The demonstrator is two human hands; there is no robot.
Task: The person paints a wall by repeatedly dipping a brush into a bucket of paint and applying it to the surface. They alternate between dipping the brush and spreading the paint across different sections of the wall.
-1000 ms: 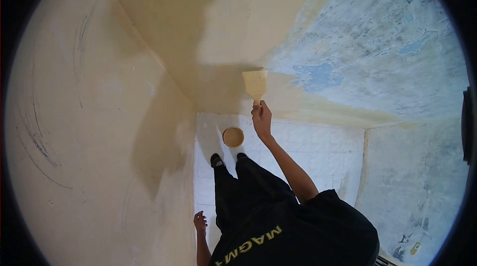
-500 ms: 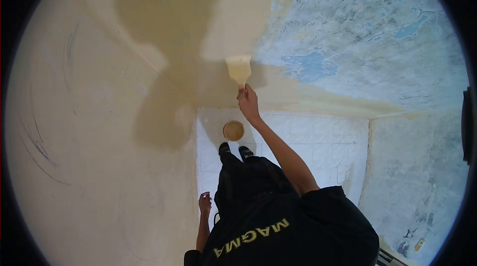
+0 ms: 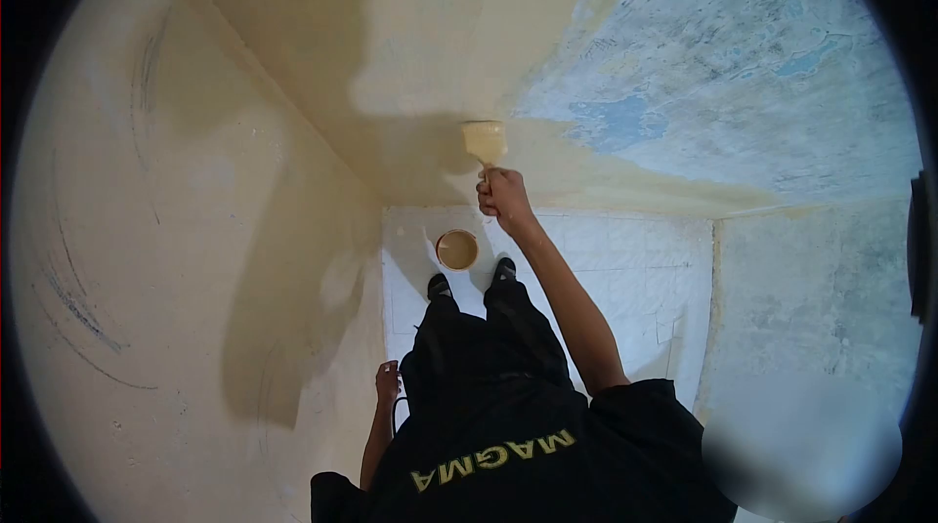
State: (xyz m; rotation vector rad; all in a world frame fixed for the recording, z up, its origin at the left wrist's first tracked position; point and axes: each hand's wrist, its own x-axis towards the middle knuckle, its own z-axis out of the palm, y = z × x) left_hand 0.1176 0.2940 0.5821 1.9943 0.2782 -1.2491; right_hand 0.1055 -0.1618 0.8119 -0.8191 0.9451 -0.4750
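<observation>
Head view: the right hand is closed around the handle of a brush, whose bristles press on the wall just beyond the knuckles. The step looks like spreading cream paint. A further stroke would call for reloading from the paint can just below that hand. The left hand hangs empty, fingers loosely bent.

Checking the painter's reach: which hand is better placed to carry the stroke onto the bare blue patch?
Likely right. The right hand grips the brush, bristles on the wall beside the blue patch; the left hand hangs low, far from it.
</observation>
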